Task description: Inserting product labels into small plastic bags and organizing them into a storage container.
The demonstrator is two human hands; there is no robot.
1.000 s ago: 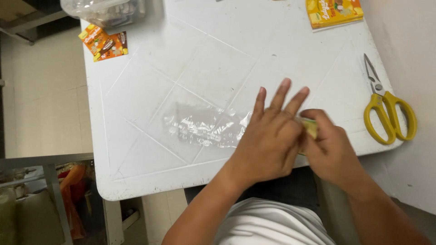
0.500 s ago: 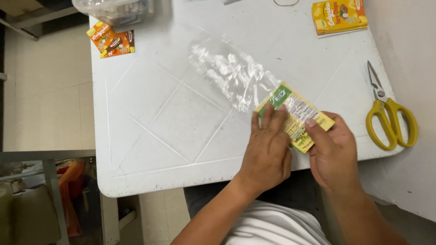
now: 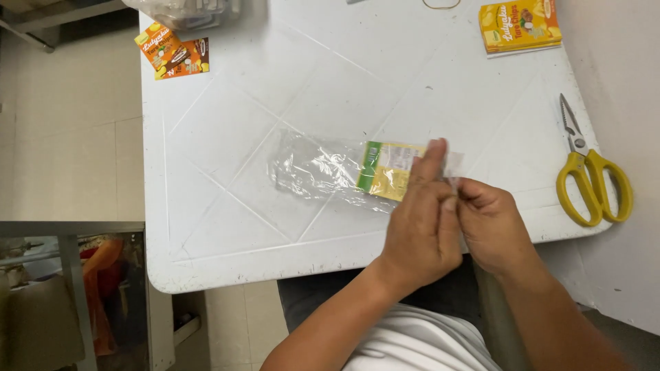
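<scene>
Orange snack cards sit top-left on the white table. Mid-table lies a crinkly clear plastic bag with a yellow-green label (flat). Left hand presses it, fingers straight; right hand seems to pinch its end. Yellow-handled scissors far right.
</scene>
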